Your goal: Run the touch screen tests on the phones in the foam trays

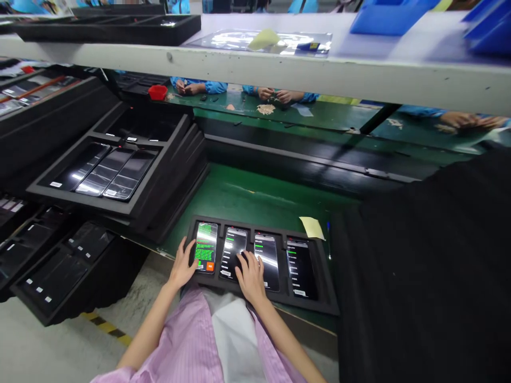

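Note:
In front of me a black foam tray [255, 226] holds several smartphones in separate slots, screens lit. The leftmost phone [206, 239] shows green text and an orange square at its lower right. My left hand [184, 266] lies at that phone's left edge, fingers apart, fingertips by its lower screen. The second phone [232, 247] and the third phone [266, 252] show lists of text. Over the gap between these two rests my right hand [251, 276], fingers spread and slightly bent. On the right, the fourth phone [299, 266] shows a similar list, untouched.
Stacked foam trays [131, 165] with dark phones stand at the left. A tall black stack [423, 255] borders the right. A yellow note [312, 227] and a blue pen [328, 239] lie beside the tray. A white shelf [255, 66] crosses above; co-workers' hands [279, 96] show beyond it.

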Demonstrator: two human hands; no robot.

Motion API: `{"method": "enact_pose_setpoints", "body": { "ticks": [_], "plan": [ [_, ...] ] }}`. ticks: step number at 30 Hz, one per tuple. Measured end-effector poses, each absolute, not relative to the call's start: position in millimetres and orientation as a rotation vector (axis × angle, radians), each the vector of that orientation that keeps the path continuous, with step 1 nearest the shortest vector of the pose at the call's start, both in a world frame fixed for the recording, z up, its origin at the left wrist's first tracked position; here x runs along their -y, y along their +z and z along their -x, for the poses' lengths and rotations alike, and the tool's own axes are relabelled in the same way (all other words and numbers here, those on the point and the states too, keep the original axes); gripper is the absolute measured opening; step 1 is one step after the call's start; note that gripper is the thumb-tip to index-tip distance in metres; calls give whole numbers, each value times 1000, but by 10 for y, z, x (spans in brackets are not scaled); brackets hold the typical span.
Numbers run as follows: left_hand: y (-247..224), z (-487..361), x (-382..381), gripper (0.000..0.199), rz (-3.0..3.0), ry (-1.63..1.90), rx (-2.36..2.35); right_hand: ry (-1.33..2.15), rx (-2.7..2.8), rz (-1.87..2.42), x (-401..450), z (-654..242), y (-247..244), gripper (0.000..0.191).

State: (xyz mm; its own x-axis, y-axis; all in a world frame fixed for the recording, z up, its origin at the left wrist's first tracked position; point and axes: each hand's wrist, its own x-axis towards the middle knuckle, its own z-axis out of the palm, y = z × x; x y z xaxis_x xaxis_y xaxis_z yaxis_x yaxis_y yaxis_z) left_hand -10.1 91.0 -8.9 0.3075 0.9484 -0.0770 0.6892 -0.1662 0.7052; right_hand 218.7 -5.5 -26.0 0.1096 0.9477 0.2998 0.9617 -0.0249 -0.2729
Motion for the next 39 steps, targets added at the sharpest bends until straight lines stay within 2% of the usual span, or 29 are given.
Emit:
{"method": "enact_pose_setpoints", "body": {
  "ticks": [3, 5, 18, 39],
  "plan": [
    [-110, 130, -896, 68, -1927, 502, -1434, -30, 1822, 1988, 57, -2194, -296, 37],
    [-124, 139, -894, 69, -1927, 507, -1434, -12, 1801, 1981, 61, -2201, -306, 37],
    [-51, -4, -1051, 46, -2013, 495, -1577, -34, 1717, 2022, 39, -2203, -306, 38],
    [72, -133, -1188, 43, -2149, 316, -1641, -79, 1666, 2096, -183, -2237, -189, 38]
  ]
}}
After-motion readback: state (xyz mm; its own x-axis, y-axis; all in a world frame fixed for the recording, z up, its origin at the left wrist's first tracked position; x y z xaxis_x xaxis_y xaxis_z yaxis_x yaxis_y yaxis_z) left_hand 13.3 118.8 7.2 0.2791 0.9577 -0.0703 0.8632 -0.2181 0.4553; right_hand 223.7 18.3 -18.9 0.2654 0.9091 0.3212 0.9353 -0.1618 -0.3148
